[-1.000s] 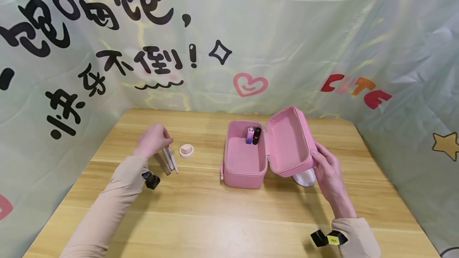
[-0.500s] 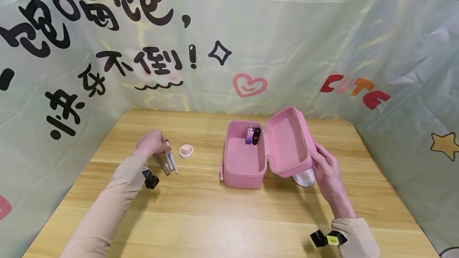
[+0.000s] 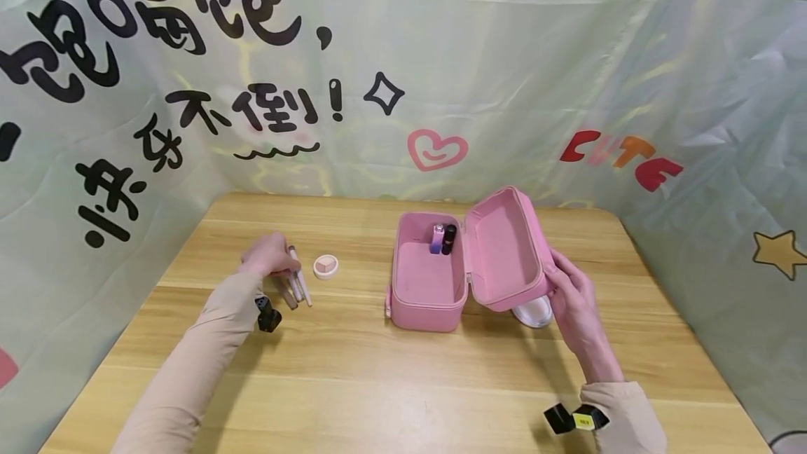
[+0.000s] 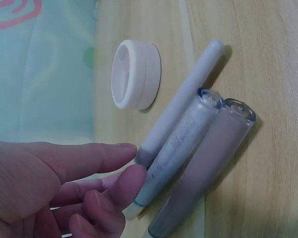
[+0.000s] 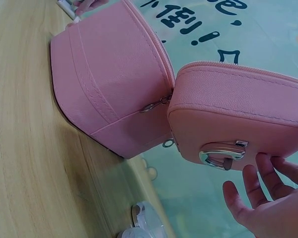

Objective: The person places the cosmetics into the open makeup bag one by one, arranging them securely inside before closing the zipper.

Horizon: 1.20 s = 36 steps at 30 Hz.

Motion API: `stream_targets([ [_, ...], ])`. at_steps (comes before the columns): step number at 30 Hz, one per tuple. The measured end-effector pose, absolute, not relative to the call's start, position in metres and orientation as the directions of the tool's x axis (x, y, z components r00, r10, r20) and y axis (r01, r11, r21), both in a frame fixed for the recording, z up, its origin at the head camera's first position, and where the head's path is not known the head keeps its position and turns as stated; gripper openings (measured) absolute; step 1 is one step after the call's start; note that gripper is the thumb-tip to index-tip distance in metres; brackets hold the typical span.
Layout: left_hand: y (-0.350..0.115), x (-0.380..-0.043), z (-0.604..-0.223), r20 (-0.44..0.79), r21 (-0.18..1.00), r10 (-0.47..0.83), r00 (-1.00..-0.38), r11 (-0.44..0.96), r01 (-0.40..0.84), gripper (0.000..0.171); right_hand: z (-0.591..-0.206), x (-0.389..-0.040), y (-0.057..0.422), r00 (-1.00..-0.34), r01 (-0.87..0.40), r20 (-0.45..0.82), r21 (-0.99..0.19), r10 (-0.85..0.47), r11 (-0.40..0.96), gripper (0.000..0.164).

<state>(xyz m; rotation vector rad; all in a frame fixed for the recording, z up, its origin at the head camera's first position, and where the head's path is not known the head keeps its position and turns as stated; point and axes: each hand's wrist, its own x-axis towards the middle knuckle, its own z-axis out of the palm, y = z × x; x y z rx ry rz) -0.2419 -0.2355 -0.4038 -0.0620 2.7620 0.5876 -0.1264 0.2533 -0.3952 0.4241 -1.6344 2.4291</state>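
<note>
My left hand (image 3: 267, 256) hovers low at the left of the table. Its thumb and index fingertips sit right at a slim white pen-like stick (image 4: 184, 99), with a small gap between them. Beside the stick lie a pale tube (image 4: 186, 134) and a brownish tube (image 4: 208, 163), both with clear ends. My right hand (image 3: 572, 293) grips the lid (image 3: 504, 251) of a pink cosmetic case (image 3: 429, 317) by its outer edge, keeping it swung back. Inside the case, a purple tube (image 3: 438, 238) and a black tube (image 3: 449, 239) stand at the far right corner.
A small round white container (image 3: 326, 267) with a pinkish wedge inside stands right of the sticks. Partly under the lid lies a clear round object (image 3: 534, 312). Printed cloth (image 3: 504, 54) hangs behind the wooden table (image 3: 378, 398).
My left hand has lowered slightly toward me along the sticks, uncovering their far ends. My right hand and the lid have stayed in place.
</note>
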Motion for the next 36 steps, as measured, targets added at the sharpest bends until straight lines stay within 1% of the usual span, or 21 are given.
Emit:
stream_targets([
  [5, -0.236, -0.243, -0.409, -0.311, 0.381, 0.014, -0.95, 0.918, -0.112, 0.022, -0.396, -0.127, 0.253, -0.945, -0.302, 0.328, -0.877, -0.006, -0.374, 0.036],
  [13, -0.236, -0.244, -0.414, -0.317, 0.423, 0.035, -0.948, 0.9, -0.108, 0.025, -0.396, -0.126, 0.253, -0.949, -0.292, 0.316, -0.882, -0.005, -0.371, 0.036],
  [29, -0.241, -0.245, -0.423, -0.326, 0.581, 0.066, -0.943, 0.801, -0.145, 0.024, -0.395, -0.126, 0.253, -0.944, -0.301, 0.33, -0.874, -0.01, -0.381, 0.037],
  [32, -0.242, -0.245, -0.42, -0.313, 0.616, 0.075, -0.947, 0.775, -0.143, 0.024, -0.395, -0.126, 0.253, -0.944, -0.305, 0.331, -0.877, -0.007, -0.372, 0.037],
  [36, -0.244, -0.246, -0.414, -0.277, 0.633, 0.085, -0.957, 0.766, -0.115, 0.024, -0.395, -0.127, 0.253, -0.944, -0.306, 0.331, -0.879, -0.006, -0.365, 0.036],
])
